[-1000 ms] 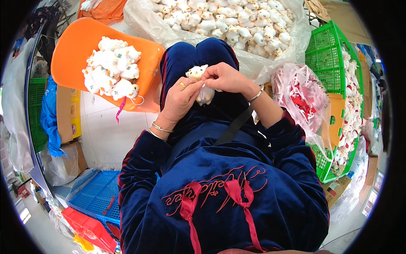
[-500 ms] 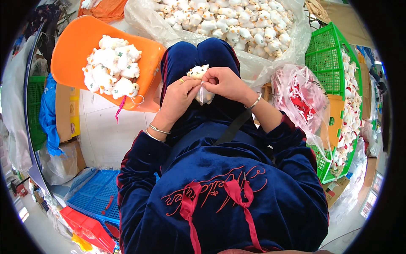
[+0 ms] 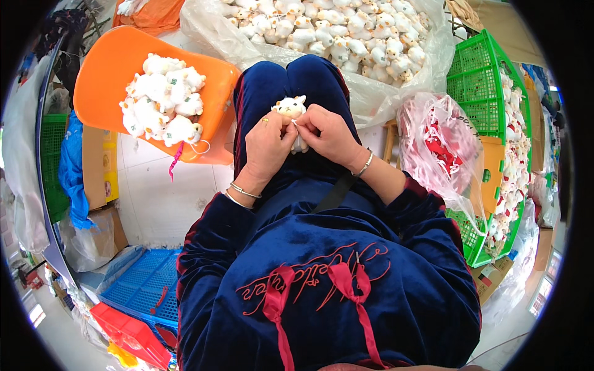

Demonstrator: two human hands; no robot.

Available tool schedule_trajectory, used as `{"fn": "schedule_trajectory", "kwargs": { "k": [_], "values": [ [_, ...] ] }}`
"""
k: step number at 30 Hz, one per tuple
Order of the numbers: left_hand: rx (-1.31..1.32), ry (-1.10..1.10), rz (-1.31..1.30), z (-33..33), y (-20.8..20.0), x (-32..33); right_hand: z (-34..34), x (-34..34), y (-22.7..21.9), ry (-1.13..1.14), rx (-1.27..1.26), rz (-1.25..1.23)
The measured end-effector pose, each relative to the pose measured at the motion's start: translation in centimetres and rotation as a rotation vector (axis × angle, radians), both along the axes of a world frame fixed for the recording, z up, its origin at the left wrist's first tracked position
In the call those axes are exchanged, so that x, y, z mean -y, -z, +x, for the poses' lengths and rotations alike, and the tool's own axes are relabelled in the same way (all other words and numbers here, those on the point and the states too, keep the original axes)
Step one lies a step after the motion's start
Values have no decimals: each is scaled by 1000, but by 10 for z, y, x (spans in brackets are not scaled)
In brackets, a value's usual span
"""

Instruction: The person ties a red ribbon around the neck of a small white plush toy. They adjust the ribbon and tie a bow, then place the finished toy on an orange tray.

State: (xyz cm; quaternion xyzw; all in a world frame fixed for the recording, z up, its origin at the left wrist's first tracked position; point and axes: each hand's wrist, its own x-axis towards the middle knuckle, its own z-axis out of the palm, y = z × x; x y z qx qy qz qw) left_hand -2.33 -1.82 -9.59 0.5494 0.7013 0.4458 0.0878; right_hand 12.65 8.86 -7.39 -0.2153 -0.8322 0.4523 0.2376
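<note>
A small white plush animal [image 3: 289,106] rests upright between my thighs, its face and ears showing above my fingers. My left hand [image 3: 267,141] is closed in a pinch at the toy's neck, on a thin white ribbon [image 3: 294,122]. From the other side my right hand [image 3: 331,136] pinches the same ribbon, its fingertips almost meeting the left ones. Both hands cover much of the toy's body, and the ribbon's ends are hidden.
On the left, an orange chair [image 3: 99,80] bears a pile of white plush toys [image 3: 164,93]. Ahead lies a big clear plastic bag [image 3: 210,31] full of similar toys. To the right are a bag of red and white pieces [image 3: 442,145] and a green crate [image 3: 476,80] beside more toys.
My hands have drawn together at the toy's neck, the right one moving down and inward. More of the toy's face shows, and the hanging pale strip is now mostly covered.
</note>
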Motion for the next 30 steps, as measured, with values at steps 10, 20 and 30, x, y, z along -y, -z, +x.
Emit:
{"fn": "schedule_trajectory", "kwargs": {
  "k": [10, 20, 30],
  "values": [
    [-55, 36, 133, -2, 5, 3, -1, -1, -1, 58, 1, -192],
    [-81, 88, 172, -6, 4, 4, -3, -15, -9, -94, 106, -330],
    [-31, 131, 149, -9, 3, 6, -1, -16, -3, -92, 106, -373]
  ]
}}
